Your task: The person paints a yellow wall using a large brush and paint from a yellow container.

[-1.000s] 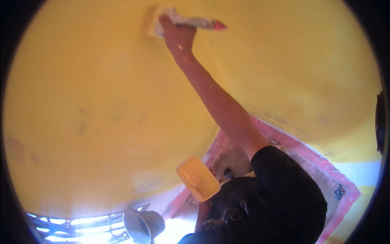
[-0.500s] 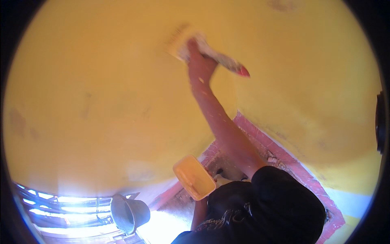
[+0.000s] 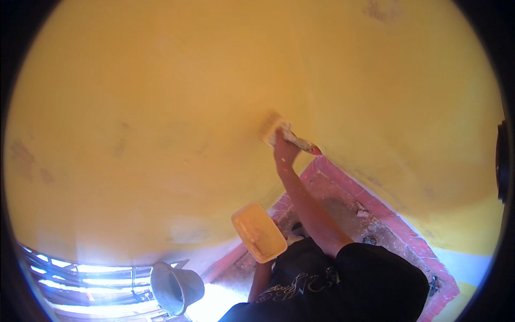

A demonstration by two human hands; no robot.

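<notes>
My right hand is closed on a wide paintbrush, its bristles against the yellow wall near the corner. The brush handle is paint-smeared with a red tip and slants down to the right. Close to my body, my left hand supports a shallow yellow tub from its far side; most of those fingers are hidden behind the tub. A thin layer of yellow paint appears to coat the tub's inside. Flecks of paint dot my right forearm.
A pink band runs along the foot of both walls and meets at the corner. Rubble bits lie on the floor inside it. At lower left, a grey bucket stands by a slatted opening with bright light behind.
My right hand has brought the paintbrush down and slightly right along the wall, closer to the corner's base. The tub in my left hand has barely shifted.
</notes>
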